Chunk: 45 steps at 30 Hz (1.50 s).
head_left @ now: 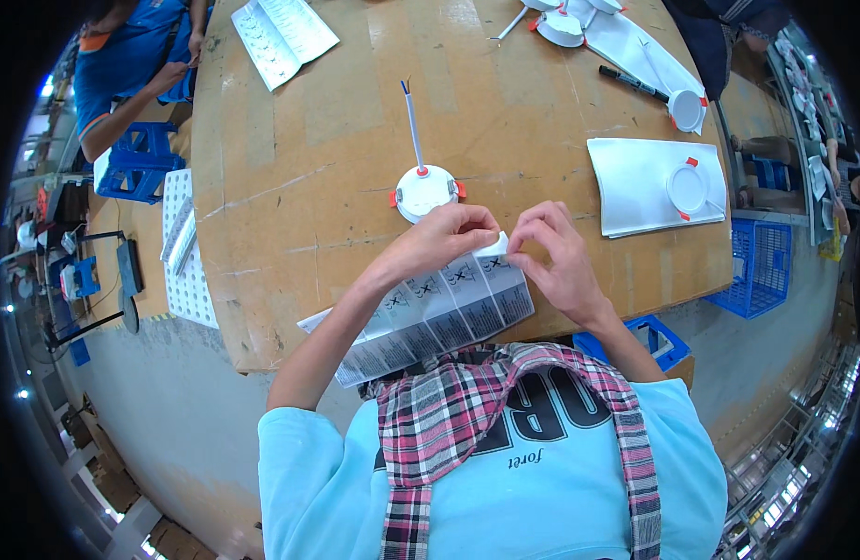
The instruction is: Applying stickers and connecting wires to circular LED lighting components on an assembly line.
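A sheet of printed stickers point(449, 313), silvery with dark grey blocks, lies at the table's near edge and overhangs it in front of me. My left hand point(439, 241) is closed in a pinch at the sheet's upper right corner, where a small white flap point(491, 248) curls up. On the other side of that flap, the thumb and forefinger of my right hand point(559, 259) pinch its edge. Just beyond my left hand rests a round white downlight point(424, 194) with red-tipped clips, its white cable pointing away and ending in bare wires. Neither hand touches it.
The cardboard-covered table point(309, 187) holds a stack of white sheets point(645, 219) with another downlight point(687, 189) at right. More lamps point(561, 28), a black marker point(633, 83) and a folded leaflet point(285, 42) lie farther off. A person in blue point(136, 65) is at far left.
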Each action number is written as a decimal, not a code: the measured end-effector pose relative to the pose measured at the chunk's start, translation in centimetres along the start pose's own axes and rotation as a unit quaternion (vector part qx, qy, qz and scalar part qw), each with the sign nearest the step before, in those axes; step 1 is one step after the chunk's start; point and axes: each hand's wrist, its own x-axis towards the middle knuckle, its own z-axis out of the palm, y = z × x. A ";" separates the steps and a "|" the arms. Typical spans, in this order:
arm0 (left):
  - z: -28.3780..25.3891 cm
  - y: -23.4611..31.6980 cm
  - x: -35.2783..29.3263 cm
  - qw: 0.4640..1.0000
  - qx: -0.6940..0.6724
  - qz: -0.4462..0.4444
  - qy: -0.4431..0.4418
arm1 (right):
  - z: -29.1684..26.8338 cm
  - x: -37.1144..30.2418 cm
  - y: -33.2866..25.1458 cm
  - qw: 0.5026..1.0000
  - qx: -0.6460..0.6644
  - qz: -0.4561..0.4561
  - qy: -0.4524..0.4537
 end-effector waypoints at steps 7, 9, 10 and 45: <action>3.1 -0.3 -0.1 0.950 0.266 0.027 0.163 | -4.0 -2.6 -1.6 0.952 0.304 -0.027 -0.023; 4.1 -0.2 0.0 0.951 0.257 0.005 0.173 | -6.0 -3.6 -2.0 0.908 0.413 0.013 0.064; 4.4 -0.8 0.0 0.942 0.271 0.032 0.198 | -7.0 -3.4 -1.5 0.882 0.463 -0.025 0.089; -1.7 4.5 -2.6 0.936 -0.227 0.058 0.263 | -4.2 11.2 -1.2 0.974 0.126 0.065 -0.177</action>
